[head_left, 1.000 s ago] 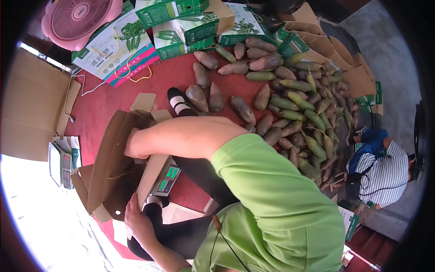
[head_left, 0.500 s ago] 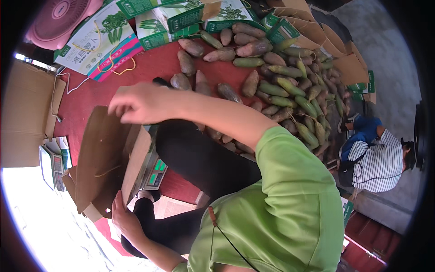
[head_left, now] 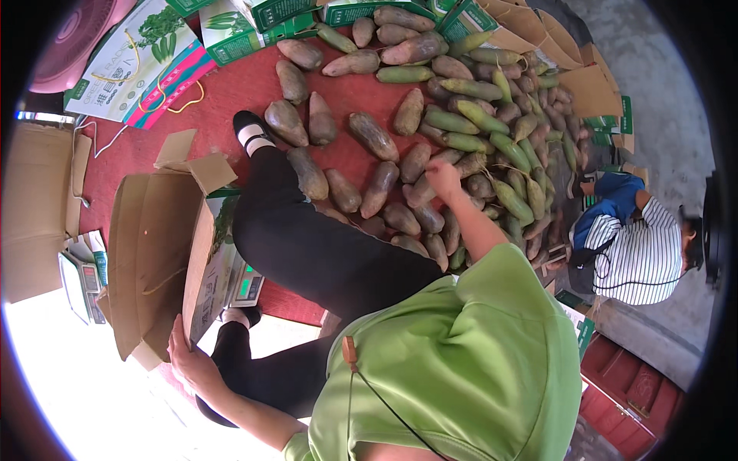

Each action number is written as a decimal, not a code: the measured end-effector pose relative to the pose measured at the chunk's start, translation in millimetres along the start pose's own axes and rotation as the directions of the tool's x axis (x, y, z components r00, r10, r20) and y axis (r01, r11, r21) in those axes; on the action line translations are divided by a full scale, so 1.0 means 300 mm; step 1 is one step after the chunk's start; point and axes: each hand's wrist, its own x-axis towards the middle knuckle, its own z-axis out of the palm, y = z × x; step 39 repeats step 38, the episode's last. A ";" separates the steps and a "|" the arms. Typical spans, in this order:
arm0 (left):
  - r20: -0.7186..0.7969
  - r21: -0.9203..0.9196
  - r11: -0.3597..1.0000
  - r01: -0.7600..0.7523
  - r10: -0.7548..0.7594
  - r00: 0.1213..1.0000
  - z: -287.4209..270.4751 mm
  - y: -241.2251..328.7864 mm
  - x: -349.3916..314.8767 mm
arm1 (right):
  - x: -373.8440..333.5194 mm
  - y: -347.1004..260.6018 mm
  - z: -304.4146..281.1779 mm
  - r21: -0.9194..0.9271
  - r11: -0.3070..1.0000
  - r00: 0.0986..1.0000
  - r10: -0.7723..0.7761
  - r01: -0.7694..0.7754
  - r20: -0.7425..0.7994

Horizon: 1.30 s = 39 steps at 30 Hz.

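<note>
My left hand (head_left: 191, 365) grips the near rim of an open cardboard box (head_left: 154, 253), fingers bent over its edge. The box has raised flaps and sits on a scale (head_left: 247, 286) with a lit green display, beside my legs. My right arm reaches over to the heap, where my right hand (head_left: 444, 180) is closed around a brownish-purple radish (head_left: 419, 192); its fingertips are partly hidden. Around that hand lie more purplish radishes (head_left: 379, 188) and green radishes (head_left: 461, 144), on a red mat (head_left: 246, 84).
Printed cartons (head_left: 138, 61) and a pink fan (head_left: 73, 46) stand along the back left. A second scale (head_left: 83, 286) and a large carton (head_left: 38, 207) are at far left. Another person in a striped shirt (head_left: 638, 253) crouches at right, near open cartons (head_left: 592, 92).
My right hand has swung from above the box across to the radishes on the right. The left hand stays on the box rim. The whole view has shifted slightly.
</note>
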 end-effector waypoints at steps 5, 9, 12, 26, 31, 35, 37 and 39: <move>0.000 0.019 0.999 -0.045 0.045 0.999 -0.013 0.017 0.012 | -0.082 0.048 0.065 -0.056 0.998 0.987 0.040 -0.032 0.154; -0.023 0.016 0.997 -0.073 0.074 0.997 -0.016 0.020 0.010 | -0.020 0.027 0.071 -0.154 0.988 0.992 -0.001 0.021 0.125; -0.030 0.034 0.997 -0.064 0.065 0.997 0.000 0.016 0.012 | 0.077 0.040 0.032 -0.378 0.924 0.994 -0.020 0.061 0.110; -0.048 0.038 0.999 -0.013 0.015 0.999 0.012 0.050 0.023 | 0.329 0.188 -0.010 -0.860 0.221 0.885 -0.035 0.459 0.463; -0.065 0.040 0.999 -0.024 0.027 0.998 0.010 0.058 0.025 | 0.342 0.140 -0.019 -0.854 0.162 0.864 0.014 0.495 0.503; -0.048 0.049 0.999 0.003 0.000 0.999 0.008 0.054 0.025 | 0.327 0.167 -0.038 -0.879 0.295 0.921 -0.016 0.375 0.388; -0.053 0.039 0.999 -0.007 0.009 0.999 0.014 0.055 0.024 | 0.343 0.190 -0.047 -0.883 0.299 0.920 0.041 0.360 0.389; -0.052 0.035 0.999 -0.005 0.007 0.999 0.015 0.051 0.018 | 0.348 0.201 -0.057 -0.880 0.284 0.907 0.067 0.382 0.415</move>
